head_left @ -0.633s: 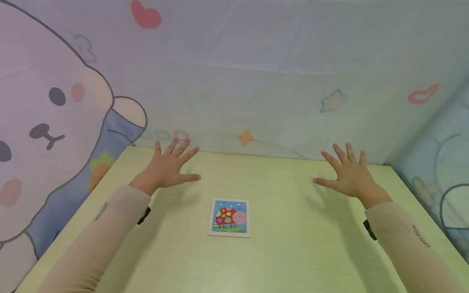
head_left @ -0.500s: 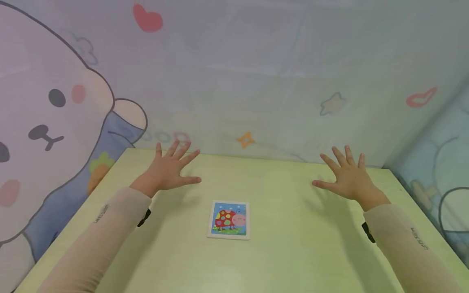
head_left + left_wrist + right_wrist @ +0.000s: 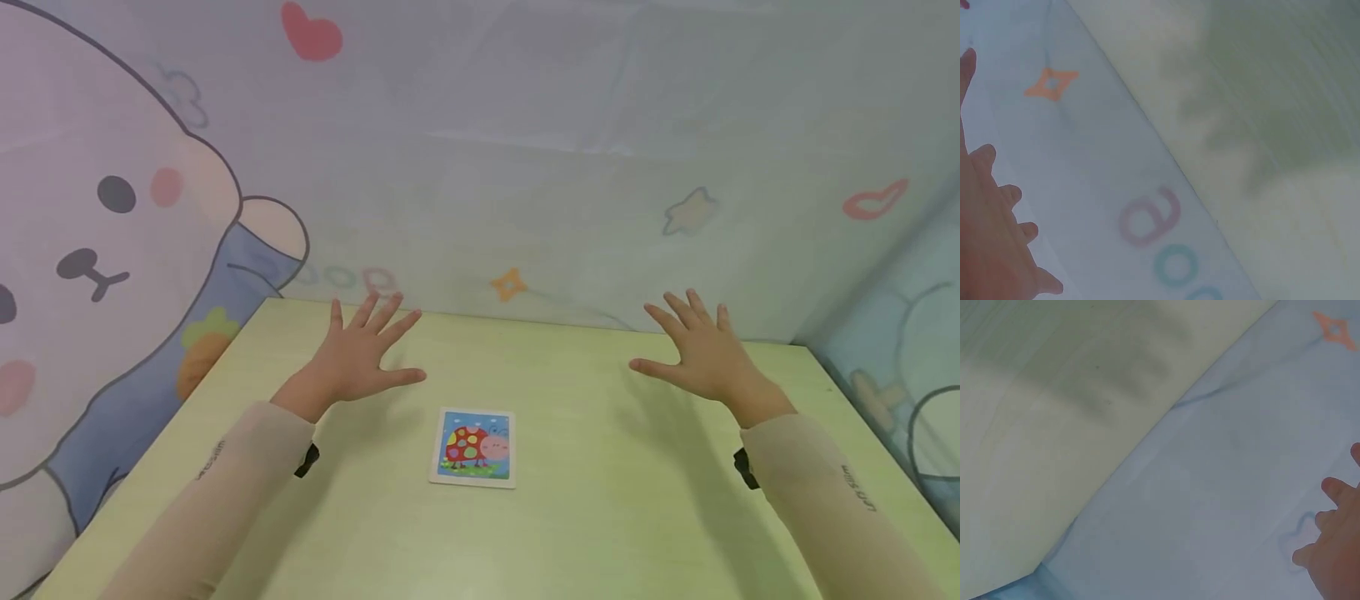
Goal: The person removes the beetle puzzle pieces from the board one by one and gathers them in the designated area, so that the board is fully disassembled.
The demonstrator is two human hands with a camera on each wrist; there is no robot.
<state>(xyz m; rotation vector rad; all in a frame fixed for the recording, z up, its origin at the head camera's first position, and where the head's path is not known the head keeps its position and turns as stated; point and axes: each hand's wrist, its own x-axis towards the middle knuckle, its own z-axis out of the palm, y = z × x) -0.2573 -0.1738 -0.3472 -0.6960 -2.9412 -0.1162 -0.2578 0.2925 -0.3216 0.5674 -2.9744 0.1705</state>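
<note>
A square picture card or tile (image 3: 474, 448) with a white border lies flat on the pale yellow-green table (image 3: 555, 533); it shows a red spotted ladybug on blue. My left hand (image 3: 352, 358) hovers over the table, up and to the left of the card, with its fingers spread. On the far right my right hand (image 3: 705, 358) is likewise raised with fingers spread. Neither hand touches the card. The left wrist view catches part of the left hand (image 3: 991, 231) at its left edge, and the right wrist view part of the right hand (image 3: 1338, 544) at its lower right.
Behind the table hangs a pale cloth backdrop (image 3: 480, 192) with a large printed bear (image 3: 112, 233) on the left. Another printed cloth (image 3: 915, 333) borders the right side. Both forearms wear beige sleeves (image 3: 225, 492) with a dark band at the wrist.
Both hands have shifted slightly inward, the left to the right and the right to the left, fingers still spread. The head view has moved a little; the card stays on the table.
</note>
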